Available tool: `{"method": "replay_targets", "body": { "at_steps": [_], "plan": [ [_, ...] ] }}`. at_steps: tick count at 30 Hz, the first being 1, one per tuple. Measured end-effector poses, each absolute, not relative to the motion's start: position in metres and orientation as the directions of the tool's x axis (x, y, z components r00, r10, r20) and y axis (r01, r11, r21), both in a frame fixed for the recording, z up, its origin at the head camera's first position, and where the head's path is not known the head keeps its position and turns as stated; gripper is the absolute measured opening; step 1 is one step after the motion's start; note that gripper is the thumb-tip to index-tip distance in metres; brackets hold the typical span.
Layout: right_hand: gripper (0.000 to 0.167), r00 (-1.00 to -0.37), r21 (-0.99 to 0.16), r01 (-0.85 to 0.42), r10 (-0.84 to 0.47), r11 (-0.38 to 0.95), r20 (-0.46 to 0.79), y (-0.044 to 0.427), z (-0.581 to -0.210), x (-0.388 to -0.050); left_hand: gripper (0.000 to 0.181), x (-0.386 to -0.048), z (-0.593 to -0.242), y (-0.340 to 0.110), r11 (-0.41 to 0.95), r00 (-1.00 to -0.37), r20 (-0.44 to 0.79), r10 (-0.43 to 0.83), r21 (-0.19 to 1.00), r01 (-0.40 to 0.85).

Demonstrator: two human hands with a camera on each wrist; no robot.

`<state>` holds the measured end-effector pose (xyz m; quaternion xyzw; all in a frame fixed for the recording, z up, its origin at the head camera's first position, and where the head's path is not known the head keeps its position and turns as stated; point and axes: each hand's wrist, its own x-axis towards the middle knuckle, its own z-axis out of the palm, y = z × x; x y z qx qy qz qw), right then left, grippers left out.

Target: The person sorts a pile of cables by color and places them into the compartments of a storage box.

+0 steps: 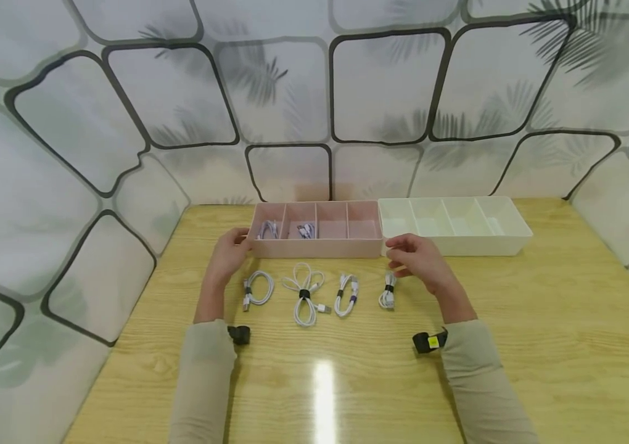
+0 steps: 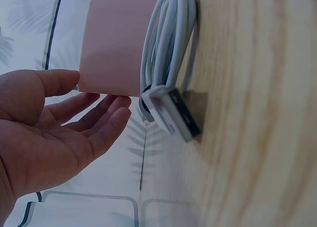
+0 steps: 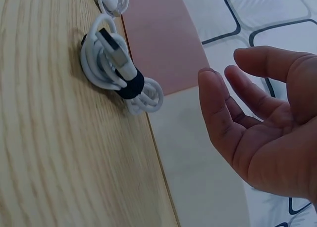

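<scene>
judging by the layout, the work is standing part-way: two cables are lying inside a tray, while four tied white cables are resting in front on the wooden table [image 1: 370, 370]. from left to right these are forming a ring-shaped coil [image 1: 248, 290], a larger looped bundle [image 1: 304, 294], an oval coil [image 1: 340, 295] and a narrow bundle [image 1: 389, 288]. the pink tray [image 1: 317, 249] is holding one pale cable [image 1: 268, 230] in its leftmost compartment and a second pale cable [image 1: 306, 230] in the next; its other two are showing nothing. the off-white tray [image 1: 481, 247] is sitting end to end with it, its four compartments showing no contents. the left hand [image 1: 230, 250] is touching the pink tray's left end, fingers loosely bent. the right hand [image 1: 415, 259] is hovering near the join, thumb apart, holding nothing.
</scene>
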<state>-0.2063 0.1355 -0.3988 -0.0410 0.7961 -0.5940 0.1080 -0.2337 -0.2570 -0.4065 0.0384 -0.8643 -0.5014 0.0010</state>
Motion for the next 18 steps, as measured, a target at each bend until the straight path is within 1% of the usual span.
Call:
{"method": "replay_targets", "body": {
  "at_steps": [9, 18],
  "plan": [
    [0.037, -0.965, -0.930, 0.023, -0.234, 0.368, -0.116, 0.143, -0.399, -0.203, 0.045, -0.232, -0.405, -0.257, 0.484, -0.996, -0.053, -0.070, 0.871, -0.080],
    [0.038, -0.955, -0.919, 0.038, -0.258, 0.392, -0.149, 0.149, -0.399, -0.201, 0.045, -0.234, -0.405, -0.257, 0.498, -0.997, -0.051, -0.065, 0.864, -0.077]
  ]
}}
